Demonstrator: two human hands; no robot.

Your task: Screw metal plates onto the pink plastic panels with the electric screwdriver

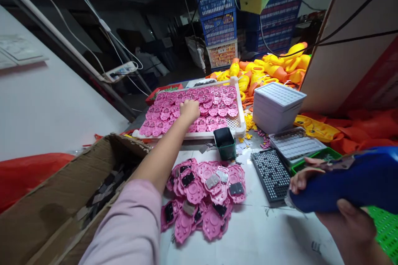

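Observation:
My left hand (189, 110), at the end of a pink sleeve, reaches over a white tray (241, 126) full of pink plastic parts (214, 95). Its fingers curl down among them, and their tips are hidden. At the right, my right hand (351, 219) is closed round a large blue rounded object (336, 188). Fingers show above and below this object, which is blurred and cut off by the frame edge. Between the arms lies a heap of pink plastic shells (214, 223) with black and grey rectangular pieces on them.
A cardboard box (40, 223) with dark pieces stands at left. Behind the heap is a small black box (225, 143). A black perforated tray (272, 178), a green tray (326, 155) and stacked white trays (273, 112) sit right. Yellow-orange parts (258, 70) pile behind; cables hang overhead.

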